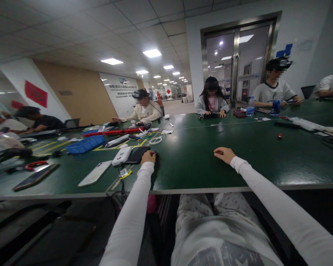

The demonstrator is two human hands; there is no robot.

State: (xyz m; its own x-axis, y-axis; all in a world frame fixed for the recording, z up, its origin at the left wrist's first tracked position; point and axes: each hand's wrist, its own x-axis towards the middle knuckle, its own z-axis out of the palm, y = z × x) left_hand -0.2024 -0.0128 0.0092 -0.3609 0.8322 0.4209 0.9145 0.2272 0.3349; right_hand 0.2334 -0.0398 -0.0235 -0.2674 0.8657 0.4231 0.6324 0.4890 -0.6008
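My left hand (pixel 148 157) is curled at the right edge of a flat black pad or case (pixel 138 155) on the green table. A small dark object (pixel 155 153) shows beside its fingers, too small to name. My right hand (pixel 224 154) rests low over the table to the right, fingers loosely stretched to the left and holding nothing. Left of the black pad lies a white rectangular device (pixel 122 155). Closer to the front edge is a pale smartphone (pixel 95 173).
Further left are a blue tray (pixel 85 143), a dark phone (pixel 36 177) and red-handled pliers (pixel 36 164). A white cable coil (pixel 155 140) and small wrench (pixel 171 125) lie ahead. A small red object (pixel 279 136) sits right. Several people work around the table (pixel 188 170).
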